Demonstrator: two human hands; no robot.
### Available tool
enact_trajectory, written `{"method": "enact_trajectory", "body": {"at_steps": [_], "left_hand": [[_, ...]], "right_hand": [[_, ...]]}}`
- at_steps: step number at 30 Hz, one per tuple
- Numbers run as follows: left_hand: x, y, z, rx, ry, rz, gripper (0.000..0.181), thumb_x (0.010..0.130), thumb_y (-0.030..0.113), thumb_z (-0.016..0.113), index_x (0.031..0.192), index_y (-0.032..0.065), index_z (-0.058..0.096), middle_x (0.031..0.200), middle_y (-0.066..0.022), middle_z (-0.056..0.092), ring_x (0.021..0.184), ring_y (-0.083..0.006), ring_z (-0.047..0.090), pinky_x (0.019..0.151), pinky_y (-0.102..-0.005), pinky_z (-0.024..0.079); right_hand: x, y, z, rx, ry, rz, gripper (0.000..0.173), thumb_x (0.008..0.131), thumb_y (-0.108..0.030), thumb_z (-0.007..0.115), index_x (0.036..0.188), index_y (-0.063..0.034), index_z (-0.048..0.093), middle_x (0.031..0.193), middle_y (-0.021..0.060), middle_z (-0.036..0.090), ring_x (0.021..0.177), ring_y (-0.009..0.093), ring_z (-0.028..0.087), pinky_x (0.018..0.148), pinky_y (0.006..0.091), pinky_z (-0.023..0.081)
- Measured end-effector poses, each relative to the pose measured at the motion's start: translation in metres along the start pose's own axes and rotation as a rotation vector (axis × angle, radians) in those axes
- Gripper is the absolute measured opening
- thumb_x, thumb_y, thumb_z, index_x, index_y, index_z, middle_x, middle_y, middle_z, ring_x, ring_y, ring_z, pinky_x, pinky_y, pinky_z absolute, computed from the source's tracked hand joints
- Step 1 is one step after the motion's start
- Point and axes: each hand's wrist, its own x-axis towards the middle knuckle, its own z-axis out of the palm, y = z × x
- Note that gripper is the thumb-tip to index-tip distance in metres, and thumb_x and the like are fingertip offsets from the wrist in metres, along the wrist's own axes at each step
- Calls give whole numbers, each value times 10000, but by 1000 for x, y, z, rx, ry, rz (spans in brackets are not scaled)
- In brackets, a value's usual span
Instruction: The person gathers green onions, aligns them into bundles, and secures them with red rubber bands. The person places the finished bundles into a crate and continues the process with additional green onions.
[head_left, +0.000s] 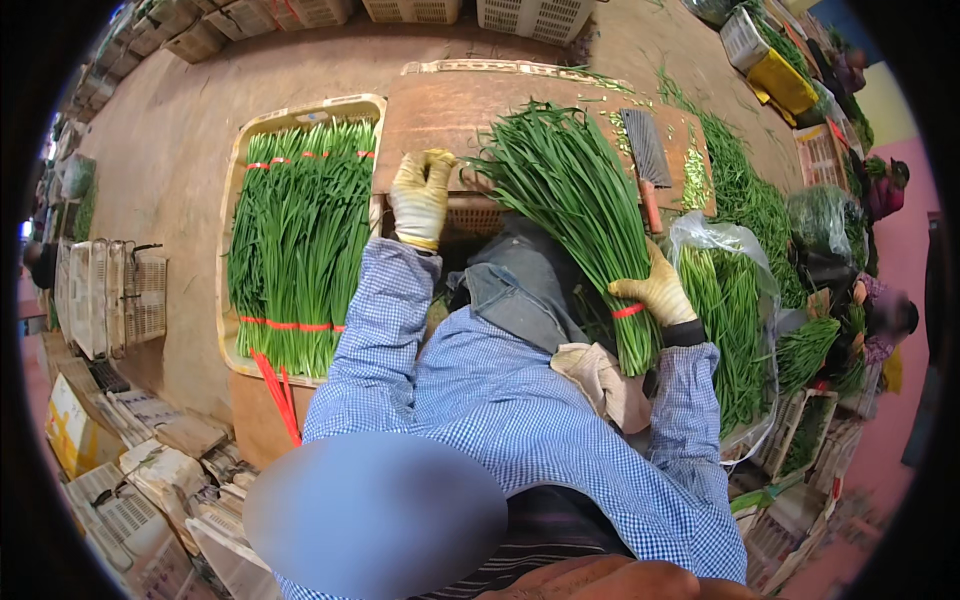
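My right hand (654, 289), in a yellowed work glove, grips a bundle of green garlic chives (574, 187) near its red tie (628, 310). The pale stem ends point toward my body, and the leaf tips spread over a wooden board (450, 112). My left hand (422, 199), gloved too, is raised by the board's near left edge with its fingers curled in; nothing shows in it. Left of it, a cream plastic crate (231, 315) holds several red-tied chive bundles (300, 240). On the board's right lies a cleaver-like broad blade (645, 146) with a reddish handle (650, 206).
Cut stem bits (696, 180) litter the board. At my right, a clear plastic bag (757, 259) holds more chives (724, 330), and loose leaves (742, 202) cover the floor beyond. Red tie strips (276, 394) hang below the crate. Stacked crates (112, 296) stand left; people (885, 326) work far right.
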Motion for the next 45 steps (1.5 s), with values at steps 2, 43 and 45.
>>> {"method": "enact_trajectory", "body": {"at_steps": [2, 43, 45], "left_hand": [[-22, 34, 18, -60, -100, -62, 201, 943, 127, 699, 1123, 46, 661, 1009, -91, 672, 869, -166, 656, 789, -339, 563], [-71, 6, 110, -603, -416, -762, 363, 852, 53, 752, 1192, -29, 655, 1108, -102, 715, 963, -223, 688, 882, -345, 562], [-72, 15, 116, -513, -394, -759, 376, 841, 65, 773, 1185, -33, 656, 1100, -105, 715, 951, -219, 687, 870, -343, 561]], "right_hand": [[-3, 0, 1, -10, 3, 4, 992, 638, 12, 867, 1486, 39, 353, 1310, 119, 604, 1153, 218, 600, 1028, 338, 477], [28, 3, 33, 269, -165, -105, 1070, 711, -358, 903, 1527, 16, 321, 1373, 102, 570, 1255, 180, 525, 1086, 331, 408], [40, 1, 38, 129, -58, -185, 1052, 717, -339, 897, 1525, 20, 326, 1375, 105, 567, 1257, 181, 523, 1082, 330, 411]]}}
